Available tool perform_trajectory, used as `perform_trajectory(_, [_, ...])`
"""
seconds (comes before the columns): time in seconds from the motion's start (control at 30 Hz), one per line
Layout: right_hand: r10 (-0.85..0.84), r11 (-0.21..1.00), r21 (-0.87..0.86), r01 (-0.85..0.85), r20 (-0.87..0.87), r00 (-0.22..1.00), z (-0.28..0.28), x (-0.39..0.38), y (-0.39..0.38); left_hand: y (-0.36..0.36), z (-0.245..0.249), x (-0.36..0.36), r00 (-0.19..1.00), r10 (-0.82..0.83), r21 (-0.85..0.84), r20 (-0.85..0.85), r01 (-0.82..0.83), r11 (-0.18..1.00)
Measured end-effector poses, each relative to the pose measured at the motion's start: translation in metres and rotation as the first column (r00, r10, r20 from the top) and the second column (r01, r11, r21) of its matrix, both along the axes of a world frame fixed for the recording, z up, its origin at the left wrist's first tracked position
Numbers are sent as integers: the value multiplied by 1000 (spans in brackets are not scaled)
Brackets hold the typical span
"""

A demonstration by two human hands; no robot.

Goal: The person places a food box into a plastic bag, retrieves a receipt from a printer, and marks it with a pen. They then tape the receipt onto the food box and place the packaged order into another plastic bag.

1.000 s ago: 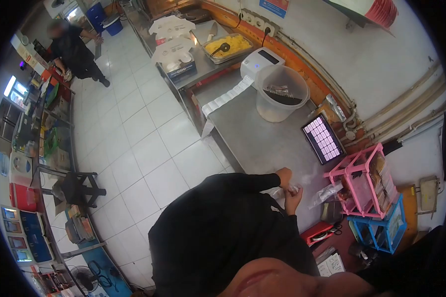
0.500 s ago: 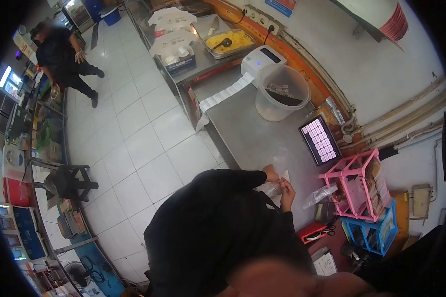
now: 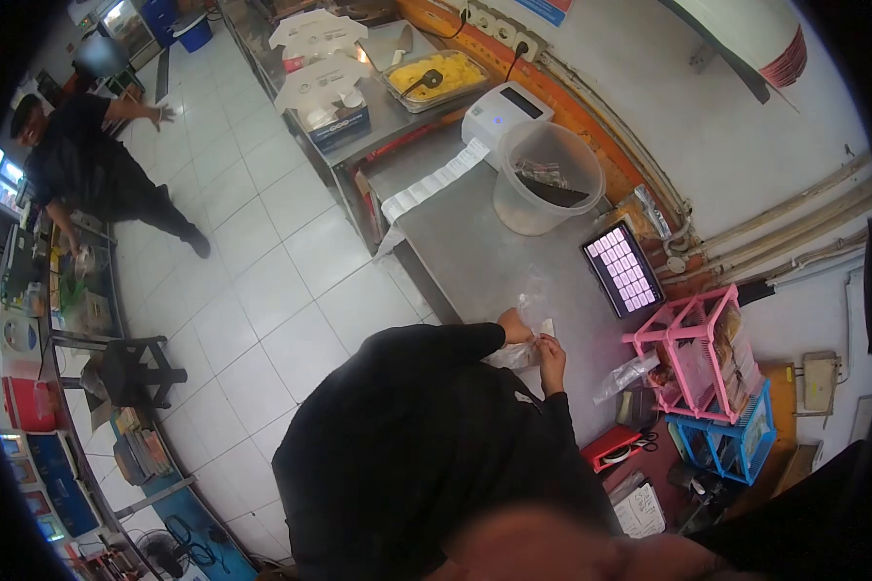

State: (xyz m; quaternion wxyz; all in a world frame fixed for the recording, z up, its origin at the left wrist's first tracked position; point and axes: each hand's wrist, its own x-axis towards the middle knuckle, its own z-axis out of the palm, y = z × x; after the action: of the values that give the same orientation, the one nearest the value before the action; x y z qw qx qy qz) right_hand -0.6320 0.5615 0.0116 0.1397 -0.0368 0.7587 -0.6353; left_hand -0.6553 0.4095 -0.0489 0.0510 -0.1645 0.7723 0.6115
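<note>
Over the steel table (image 3: 446, 242), my two hands work close together at a clear plastic bag (image 3: 532, 308). My left hand (image 3: 514, 327) has its fingers closed on the thin plastic, which shows above and below it. My right hand (image 3: 551, 362) pinches at the bag's near side, fingertips right at a small white slip (image 3: 547, 327). Black sleeves cover both arms. A tablet (image 3: 622, 269) with a grid of pale buttons is propped beyond the hands. Another clear plastic packet (image 3: 624, 378) rests to the right of my right hand.
Nearby stand a pink rack (image 3: 688, 339), a blue rack (image 3: 722, 436), a red tape dispenser (image 3: 610, 448) and a clear bucket (image 3: 543, 213). A label printer (image 3: 504, 116) trails a paper strip (image 3: 436, 179). Across the tiled floor, another person (image 3: 107, 165) stretches out an arm.
My hands have shifted slightly up and left with the bag, and more plastic shows above them. The other person has come nearer, leaning toward the side shelves with one arm extended.
</note>
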Motion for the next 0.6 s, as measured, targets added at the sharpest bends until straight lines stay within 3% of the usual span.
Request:
perform_trajectory(0.1, [16,1000,-20,-17,-29,999,-3,-1,-5,-11,-14,-11,979,-125,88,161,112,990])
perform_trajectory(0.2, [8,1000,-9,-8,-58,998,-11,0,-9,-30,36,-6,939,-171,379,300,47,924])
perform_trajectory(0.3, [-30,999,40,31,-29,999,-23,-9,-14,-37,40,-15,915,-290,-8,281,304,953])
perform_trajectory(0.37, [-18,998,63,21,-37,999,-28,-9,-15,-39,30,-18,869,-332,153,366,296,943])
perform_trajectory(0.4, [7,998,66,-2,-79,997,-29,-12,-15,-45,25,-19,846,-438,27,304,452,892])
perform_trajectory(0.47, [-116,991,72,116,0,993,-46,-11,-17,-54,27,-21,826,-513,14,234,525,851])
perform_trajectory(0.5, [-121,985,119,126,-49,991,-42,-8,-20,-53,29,-15,840,-484,138,245,464,875])
perform_trajectory(0.53, [-133,976,163,147,-93,987,-37,-7,-23,-51,30,-9,901,-375,565,217,197,801])
perform_trajectory(0.6, [-87,961,253,116,-124,988,-31,-6,-29,-62,46,-9,848,-428,667,313,125,735])
